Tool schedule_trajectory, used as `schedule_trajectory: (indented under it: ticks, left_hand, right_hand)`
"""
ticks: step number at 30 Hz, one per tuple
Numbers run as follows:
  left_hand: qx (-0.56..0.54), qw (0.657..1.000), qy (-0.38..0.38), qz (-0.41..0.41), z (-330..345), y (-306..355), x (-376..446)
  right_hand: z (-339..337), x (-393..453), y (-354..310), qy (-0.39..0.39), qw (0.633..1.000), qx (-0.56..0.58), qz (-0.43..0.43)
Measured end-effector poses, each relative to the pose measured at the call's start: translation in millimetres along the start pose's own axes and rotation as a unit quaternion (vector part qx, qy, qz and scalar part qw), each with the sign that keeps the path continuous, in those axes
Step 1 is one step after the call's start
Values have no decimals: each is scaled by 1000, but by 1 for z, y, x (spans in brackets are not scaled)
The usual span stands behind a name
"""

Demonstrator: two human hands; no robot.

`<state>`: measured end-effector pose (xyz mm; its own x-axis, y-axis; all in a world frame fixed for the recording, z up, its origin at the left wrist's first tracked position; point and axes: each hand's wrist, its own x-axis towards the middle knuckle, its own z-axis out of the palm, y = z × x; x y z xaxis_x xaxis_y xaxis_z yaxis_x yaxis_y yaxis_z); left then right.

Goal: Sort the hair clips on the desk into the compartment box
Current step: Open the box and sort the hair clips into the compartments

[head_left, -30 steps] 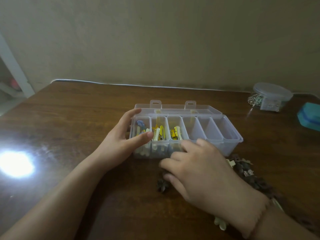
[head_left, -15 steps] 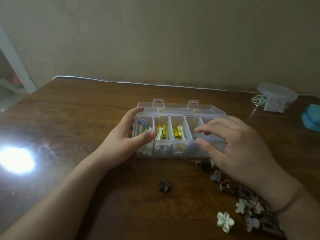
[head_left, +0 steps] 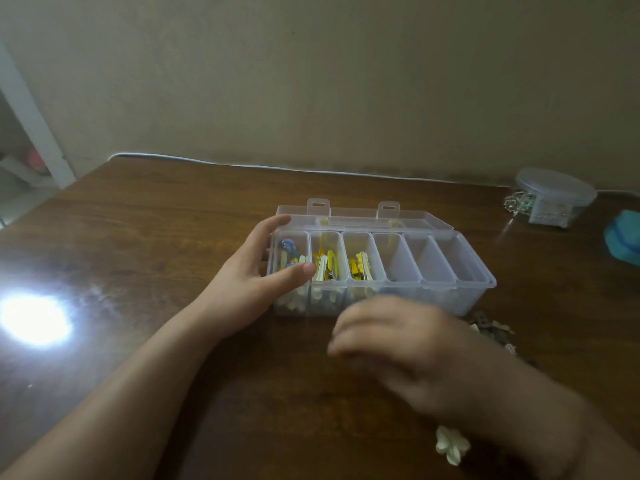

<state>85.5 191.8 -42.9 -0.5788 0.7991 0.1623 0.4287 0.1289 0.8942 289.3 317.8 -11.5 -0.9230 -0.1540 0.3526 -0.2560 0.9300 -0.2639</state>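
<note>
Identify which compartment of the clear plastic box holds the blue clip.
The leftmost compartment, beside the left hand; the next two hold yellow clips.

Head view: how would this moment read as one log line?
left hand grips compartment box | right hand blurred over desk

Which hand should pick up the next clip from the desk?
Probably the right hand: it hovers over the desk beside the loose clips, blurred mid-move. The left hand is occupied gripping the compartment box at its left end.
</note>
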Motion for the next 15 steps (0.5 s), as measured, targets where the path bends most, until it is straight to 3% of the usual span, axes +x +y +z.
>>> schedule_trajectory:
  ticks: [2,4,6,9,12,15]
  left_hand:
    - [-5,1000,-4,-2,0,0,0]
    - [-12,1000,-5,-3,0,1,0]
    - [-14,1000,-5,-5,0,0,0]
    - [-17,1000,-8,-3,0,0,0]
    - [-15,1000,-7,-4,-1,0,0]
    - [-16,1000,-5,-5,-1,-1,0]
  right_hand:
    - [-16,-1,5,126,989,43,59]
    - [-25,1,13,201,972,-14,125]
    - [-24,3,23,201,957,-69,196]
    - [-19,2,28,133,954,-62,260]
    - [-24,1,24,107,956,-53,267]
    - [-41,-4,11,137,956,-67,252]
